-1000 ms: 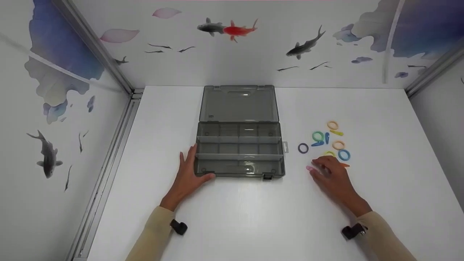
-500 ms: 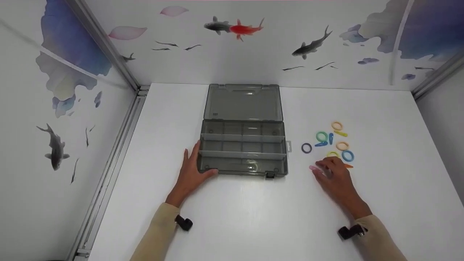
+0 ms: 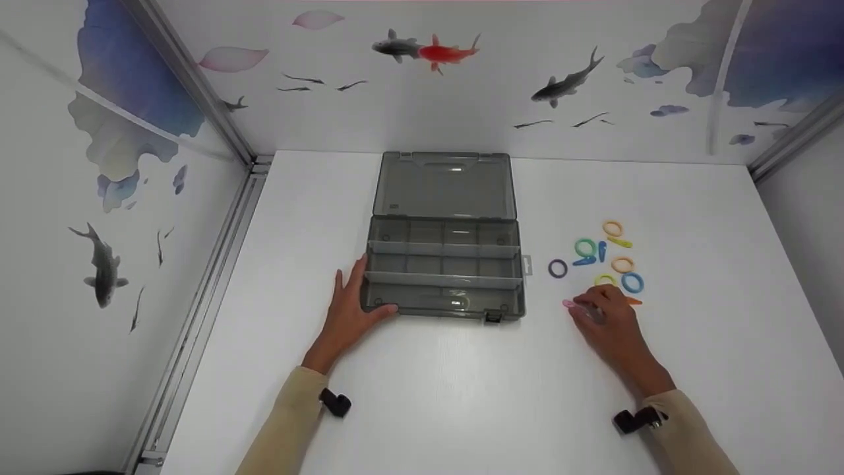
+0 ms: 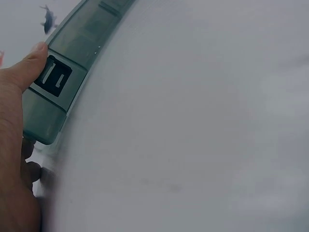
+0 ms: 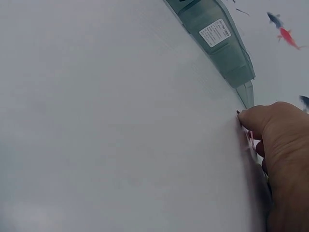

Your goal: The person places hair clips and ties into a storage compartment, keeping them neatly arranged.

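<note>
An open grey translucent compartment box (image 3: 446,315) lies on the white table with its lid (image 3: 448,188) folded back. My left hand (image 3: 346,320) grips its front left corner, thumb along the front edge and fingers against the left side. In the left wrist view the thumb lies beside a dark latch (image 4: 53,76). To the right of the box, my right hand (image 3: 610,323) pinches a small pink hair clip (image 3: 568,303) between thumb and fingertips, close over the table. Part of the clip is hidden by the fingers.
Beyond the right hand lie coloured hair ties, among them a purple one (image 3: 558,268), a green one (image 3: 585,248) and a blue one (image 3: 632,283). Blue clips (image 3: 602,251), a yellow clip (image 3: 620,243) and an orange clip (image 3: 633,301) lie among them. A printed wall (image 3: 448,119) stands behind.
The head view has shifted slightly. The box has edged a little back and right with my left hand on it. My right hand stays nearly in place, the pink clip shifting slightly at its fingertips.
</note>
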`<state>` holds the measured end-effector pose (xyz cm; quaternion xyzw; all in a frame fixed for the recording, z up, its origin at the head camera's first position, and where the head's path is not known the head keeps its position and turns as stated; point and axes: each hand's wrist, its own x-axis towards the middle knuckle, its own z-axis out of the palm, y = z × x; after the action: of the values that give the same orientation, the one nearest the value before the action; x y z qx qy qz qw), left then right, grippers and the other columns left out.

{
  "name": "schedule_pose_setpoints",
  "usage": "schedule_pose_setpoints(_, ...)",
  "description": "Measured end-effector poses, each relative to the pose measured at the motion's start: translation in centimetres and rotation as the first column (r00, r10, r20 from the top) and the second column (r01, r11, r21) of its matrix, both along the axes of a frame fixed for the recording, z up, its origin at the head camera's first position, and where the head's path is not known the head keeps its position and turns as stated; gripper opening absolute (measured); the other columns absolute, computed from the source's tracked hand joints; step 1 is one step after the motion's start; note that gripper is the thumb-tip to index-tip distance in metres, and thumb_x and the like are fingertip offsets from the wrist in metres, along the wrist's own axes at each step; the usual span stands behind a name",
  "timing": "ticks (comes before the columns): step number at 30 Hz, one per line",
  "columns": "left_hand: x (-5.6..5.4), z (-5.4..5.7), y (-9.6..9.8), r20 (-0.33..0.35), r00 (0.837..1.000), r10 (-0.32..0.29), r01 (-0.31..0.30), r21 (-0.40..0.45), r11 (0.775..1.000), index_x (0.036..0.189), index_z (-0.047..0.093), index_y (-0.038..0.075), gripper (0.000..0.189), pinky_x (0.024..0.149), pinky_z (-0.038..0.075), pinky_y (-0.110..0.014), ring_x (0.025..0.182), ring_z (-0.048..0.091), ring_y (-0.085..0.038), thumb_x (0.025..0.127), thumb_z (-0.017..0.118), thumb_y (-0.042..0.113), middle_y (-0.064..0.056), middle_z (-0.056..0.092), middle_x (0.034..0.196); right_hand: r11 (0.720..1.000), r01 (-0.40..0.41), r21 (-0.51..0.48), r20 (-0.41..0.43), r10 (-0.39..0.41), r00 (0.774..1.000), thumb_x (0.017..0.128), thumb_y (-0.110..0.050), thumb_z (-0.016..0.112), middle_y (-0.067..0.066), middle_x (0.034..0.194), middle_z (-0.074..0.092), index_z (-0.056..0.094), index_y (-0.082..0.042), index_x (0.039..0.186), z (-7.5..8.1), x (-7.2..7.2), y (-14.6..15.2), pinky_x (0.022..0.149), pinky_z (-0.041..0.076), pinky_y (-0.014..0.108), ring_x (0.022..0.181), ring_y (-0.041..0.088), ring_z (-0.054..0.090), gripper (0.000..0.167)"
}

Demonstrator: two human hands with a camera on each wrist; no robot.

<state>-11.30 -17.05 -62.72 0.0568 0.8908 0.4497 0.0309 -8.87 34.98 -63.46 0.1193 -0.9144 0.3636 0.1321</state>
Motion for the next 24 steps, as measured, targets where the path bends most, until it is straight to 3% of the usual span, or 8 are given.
schedule_pose_setpoints(8, -0.1, -0.15, -0.02, 0.012, 1.0, 0.008, -0.008, 0.002, 1.0, 0.179, 0.011, 0.037, 0.12, 0.128, 0.013, -0.079, 0.168, -0.011, -0.047, 0.089, 0.084, 0.069, -0.004, 0.017, 0.184, 1.0, 0.004, 0.017, -0.003, -0.004, 1.0, 0.099, -0.011, 0.086, 0.006, 0.116, 0.063, 0.079, -0.007, 0.11, -0.04, -0.05, -0.1, 0.1, 0.039, 0.002, 0.112, 0.017, 0.058, 0.013)
schedule_pose_setpoints(14, -0.42, 0.36, 0.15, 0.011, 1.0, -0.007, 0.007, -0.021, 1.0, 0.179, 0.011, 0.033, 0.12, 0.131, 0.011, -0.073, 0.169, -0.008, -0.045, 0.09, 0.082, 0.07, -0.007, 0.017, 0.184, 1.0, -0.004, 0.013, -0.001, 0.004, 1.0, 0.099, -0.011, 0.086, 0.006, 0.116, 0.063, 0.079, -0.008, 0.108, -0.04, 0.0, -0.09, 0.099, 0.04, 0.002, 0.111, 0.016, 0.057, 0.011)
schedule_pose_setpoints(24, -0.52, 0.79, 0.04, 0.034, 0.999, -0.028, 0.029, -0.025, 0.999, 0.179, 0.008, 0.037, 0.119, 0.13, 0.014, -0.074, 0.169, -0.005, -0.044, 0.09, 0.08, 0.073, -0.006, 0.016, 0.185, 0.999, -0.033, 0.009, -0.039, 0.033, 0.999, 0.096, -0.004, 0.086, 0.007, 0.114, 0.064, 0.079, -0.006, 0.107, 0.27, 0.04, -0.19, 0.098, 0.042, 0.004, 0.109, 0.017, 0.059, 0.013)
